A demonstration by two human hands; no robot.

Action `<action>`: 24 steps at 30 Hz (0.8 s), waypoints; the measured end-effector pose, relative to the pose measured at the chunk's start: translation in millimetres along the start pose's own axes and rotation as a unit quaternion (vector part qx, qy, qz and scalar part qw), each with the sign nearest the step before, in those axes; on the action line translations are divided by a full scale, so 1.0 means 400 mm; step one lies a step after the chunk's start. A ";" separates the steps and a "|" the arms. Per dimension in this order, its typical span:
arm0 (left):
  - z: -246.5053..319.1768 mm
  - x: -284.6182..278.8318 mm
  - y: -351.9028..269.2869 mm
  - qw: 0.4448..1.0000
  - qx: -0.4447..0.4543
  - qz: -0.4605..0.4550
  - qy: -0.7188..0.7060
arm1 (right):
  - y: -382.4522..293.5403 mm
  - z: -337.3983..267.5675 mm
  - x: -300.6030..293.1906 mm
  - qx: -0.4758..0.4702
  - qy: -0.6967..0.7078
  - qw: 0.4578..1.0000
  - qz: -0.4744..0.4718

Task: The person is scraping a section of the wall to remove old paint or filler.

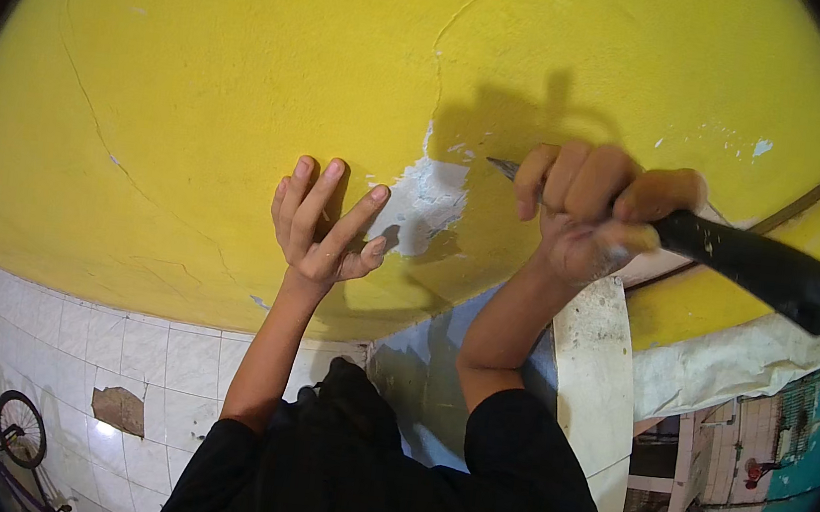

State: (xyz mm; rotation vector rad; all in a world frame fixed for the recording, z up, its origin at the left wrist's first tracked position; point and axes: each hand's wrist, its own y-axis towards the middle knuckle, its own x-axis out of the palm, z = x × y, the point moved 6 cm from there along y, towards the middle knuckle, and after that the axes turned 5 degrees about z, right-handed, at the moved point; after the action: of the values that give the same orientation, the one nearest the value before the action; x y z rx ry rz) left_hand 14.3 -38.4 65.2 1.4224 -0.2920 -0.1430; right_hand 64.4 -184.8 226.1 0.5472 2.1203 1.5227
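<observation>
A yellow painted wall (249,74) fills the upper view. Its paint is gone from a ragged whitish patch (427,201) near the middle, with a thin crack running up from it. My left hand (327,225) is raised at the patch's left edge, fingers apart, holding nothing; its fingertips are at the wall, though contact is hard to tell. To the right of the patch, my right hand (603,201) grips a black-handled tool (754,262), its dark pointed metal tip aimed left toward the patch. My fingers hide the middle of the tool, so its exact kind cannot be told.
White floor tiles (168,350) lie below the wall, one spot broken to brown. Bicycles (21,429) stand at the far lower left. A pale ledge (595,350) runs down at the right, beside a whitish cloth or sheet (735,373). Shelving (680,464) stands lower right.
</observation>
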 end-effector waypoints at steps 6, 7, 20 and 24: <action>-0.012 -0.007 0.000 1.000 -0.006 0.019 -0.022 | -0.057 0.030 0.038 -0.012 -0.086 0.996 0.037; -0.011 -0.012 -0.003 1.000 -0.007 0.017 -0.023 | -0.073 0.029 0.041 -0.010 -0.087 0.995 0.039; -0.017 -0.023 0.005 0.999 -0.014 0.033 -0.017 | -0.140 0.090 0.044 0.173 -0.062 0.981 0.059; -0.018 -0.022 0.007 0.999 -0.027 0.022 -0.028 | -0.152 0.064 0.029 0.177 -0.126 0.974 0.065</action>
State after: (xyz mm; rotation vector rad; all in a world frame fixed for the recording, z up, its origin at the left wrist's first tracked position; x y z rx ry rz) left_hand 7.8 -28.8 66.0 1.3599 -0.3626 -0.1537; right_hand 67.2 -177.3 159.8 0.9678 2.1947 1.0682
